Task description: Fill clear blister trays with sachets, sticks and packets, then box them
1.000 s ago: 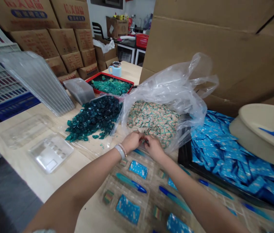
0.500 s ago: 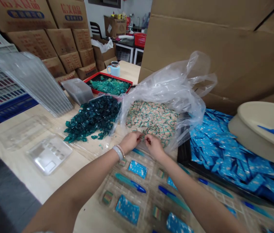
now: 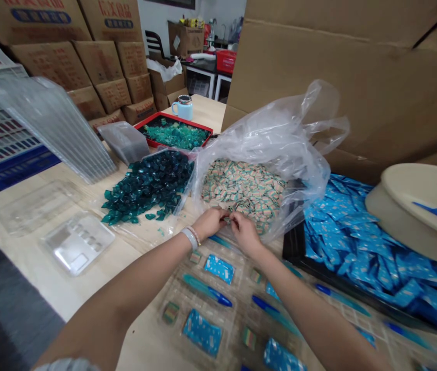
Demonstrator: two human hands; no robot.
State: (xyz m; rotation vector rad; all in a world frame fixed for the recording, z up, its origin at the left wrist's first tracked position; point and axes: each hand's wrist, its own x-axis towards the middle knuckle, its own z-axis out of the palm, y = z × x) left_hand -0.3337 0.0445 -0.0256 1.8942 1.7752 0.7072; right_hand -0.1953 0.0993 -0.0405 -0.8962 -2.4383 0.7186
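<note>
Together, the left hand (image 3: 209,224) and right hand (image 3: 246,234) are brought in close at the mouth of a clear plastic bag (image 3: 276,139), their fingertips (image 3: 228,218) nearly meeting. A small packet (image 3: 227,220) is pinched between them, apparently clamped from both sides. It is mostly hidden, so its long axis cannot be told, and only a small pale edge is seen. It is held just in front of a heap of striped packets (image 3: 244,193), which lies in the bag directly ahead of the grip, with the right hand slightly nearer the heap. Dark teal cubes (image 3: 145,188) are piled beyond the left hand, and a clear blister tray (image 3: 175,293) holding blue sachets and pens is laid between the forearms.
</note>
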